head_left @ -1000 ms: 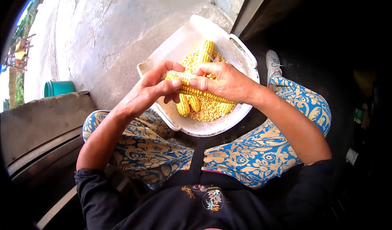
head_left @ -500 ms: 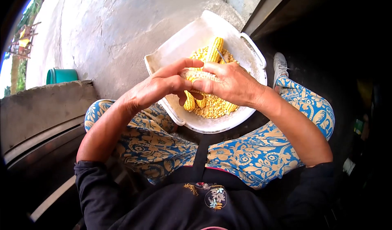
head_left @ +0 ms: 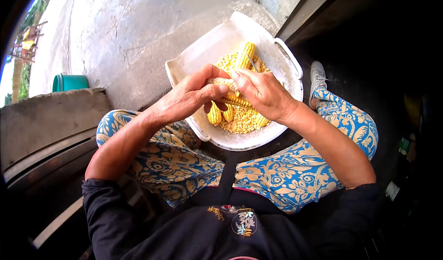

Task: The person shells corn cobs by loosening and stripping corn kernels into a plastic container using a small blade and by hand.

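A partly stripped corn cob (head_left: 218,81) is held between my two hands above a white plastic basin (head_left: 203,51). My left hand (head_left: 187,95) grips its left end, thumb on top and fingers curled around. My right hand (head_left: 270,94) closes on the other end, its thumb pressing near the left fingertips; the palm hides part of the cob. Yellow kernels show on the cob beside its pale bare part. Below lie loose corn kernels (head_left: 242,123) and several whole ears, one corn ear (head_left: 245,55) leaning at the back with a thin metal tool (head_left: 252,63) against it.
The basin stands between my knees, in patterned trousers (head_left: 295,167). A green bucket (head_left: 70,83) is at the left, behind a low concrete ledge (head_left: 50,117). A metal post (head_left: 309,8) rises beyond the basin, on the right.
The cob has turned, so yellow kernels now show where its bare pale side faced up. My right thumb has shifted upward along it, and the right hand has tilted.
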Motion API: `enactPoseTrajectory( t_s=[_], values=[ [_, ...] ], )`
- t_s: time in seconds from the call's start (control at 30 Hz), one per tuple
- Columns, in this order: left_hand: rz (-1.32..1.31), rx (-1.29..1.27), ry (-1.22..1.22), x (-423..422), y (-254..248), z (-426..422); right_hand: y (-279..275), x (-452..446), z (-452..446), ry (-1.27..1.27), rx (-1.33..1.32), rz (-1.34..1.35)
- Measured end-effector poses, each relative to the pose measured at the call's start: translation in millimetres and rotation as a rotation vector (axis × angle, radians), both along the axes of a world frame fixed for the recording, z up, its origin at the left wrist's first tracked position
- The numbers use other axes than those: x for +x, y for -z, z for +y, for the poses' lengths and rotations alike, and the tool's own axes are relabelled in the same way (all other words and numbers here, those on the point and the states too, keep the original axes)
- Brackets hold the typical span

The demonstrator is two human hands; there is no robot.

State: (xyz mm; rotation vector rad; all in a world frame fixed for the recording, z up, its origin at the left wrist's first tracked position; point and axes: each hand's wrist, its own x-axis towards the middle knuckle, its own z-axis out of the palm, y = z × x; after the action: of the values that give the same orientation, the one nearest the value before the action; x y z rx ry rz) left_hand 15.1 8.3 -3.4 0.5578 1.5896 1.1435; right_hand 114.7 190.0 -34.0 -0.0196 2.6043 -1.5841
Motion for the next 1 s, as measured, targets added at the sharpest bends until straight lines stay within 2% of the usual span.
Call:
enactPoseTrajectory(
  t_s=[0.6,0.8,0.93,1.0],
  values=[
    [0.003,-0.074,-0.055,6,12,0,11,6,-7,-0.015,-0.004,-0.029],
    [-0.008,-0.098,-0.044,7,13,0,2,6,-8,-0.122,0.034,-0.214],
    [0.005,-0.104,-0.093,5,26,-2,9,7,-12,-0.118,0.019,-0.08],
    [0.116,-0.049,-0.075,3,33,-3,7,8,-12,-0.114,0.023,-0.05]
  ],
)
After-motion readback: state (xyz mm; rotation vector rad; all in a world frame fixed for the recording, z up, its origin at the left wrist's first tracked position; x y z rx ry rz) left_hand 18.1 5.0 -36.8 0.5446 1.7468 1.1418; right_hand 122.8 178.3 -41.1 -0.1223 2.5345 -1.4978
